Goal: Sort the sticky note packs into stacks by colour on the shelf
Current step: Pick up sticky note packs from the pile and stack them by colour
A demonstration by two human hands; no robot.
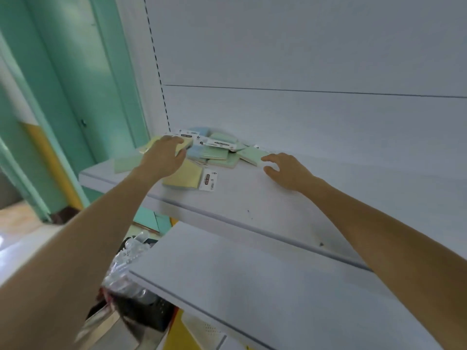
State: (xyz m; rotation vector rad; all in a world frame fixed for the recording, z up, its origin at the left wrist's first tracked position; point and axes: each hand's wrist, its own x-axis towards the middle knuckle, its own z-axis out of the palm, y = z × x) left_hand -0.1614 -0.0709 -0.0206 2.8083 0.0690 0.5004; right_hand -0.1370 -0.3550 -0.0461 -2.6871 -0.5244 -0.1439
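Observation:
A loose heap of sticky note packs (214,150) in yellow, green and blue lies at the back left of the upper white shelf (265,198). My left hand (164,155) reaches over a yellow pack (183,176) and its fingers curl onto another yellow pack (151,145) at the heap's left. A green pack (125,162) lies flat near the shelf's left end. My right hand (285,169) touches the near edge of a green pack (252,155) at the heap's right, fingers spread and relaxed.
A lower white shelf (252,286) juts out below. The white back panel (303,59) rises behind the packs. To the left stand a teal door frame (75,97) and, below, clear plastic wrapping on a dark basket (131,274).

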